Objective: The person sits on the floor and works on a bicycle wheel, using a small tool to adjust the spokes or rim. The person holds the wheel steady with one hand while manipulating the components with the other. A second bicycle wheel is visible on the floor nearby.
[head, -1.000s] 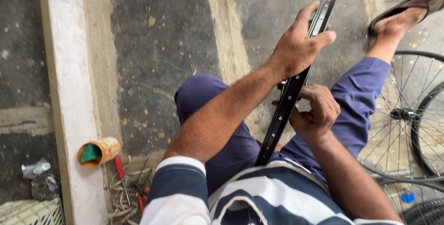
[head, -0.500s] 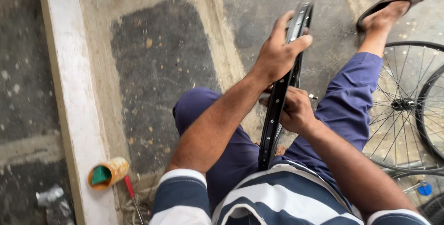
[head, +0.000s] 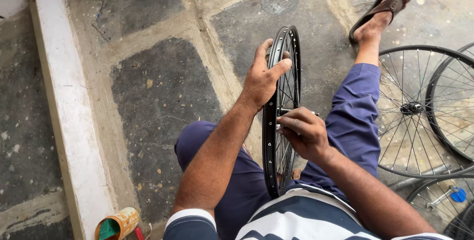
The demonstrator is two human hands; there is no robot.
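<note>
Here, stone-slab floor (head: 158, 92) with pale mortar joints, white-painted kerb (head: 69, 121) running down the left side. Spoked bicycle wheels (head: 419, 116) lying flat on floor at right, just beside the blue-trousered right leg (head: 355, 116), foot in brown sandal (head: 382, 5) stretched out ahead. Black bicycle rim (head: 269, 141) standing upright, edge-on, between the knees, lower part near the striped shirt (head: 306, 215). Left hand (head: 264, 77) curled over the top of rim, thumb on the right flank, fingers wrapped round the far side. Right hand (head: 303, 134) at mid-height of rim, fingers pressed together, pinching something small at the spokes; cannot tell what. Rusty orange tin (head: 117, 224) with green inside, by kerb, bottom left. Small blue piece (head: 458, 195) with spanner, bottom right.
</note>
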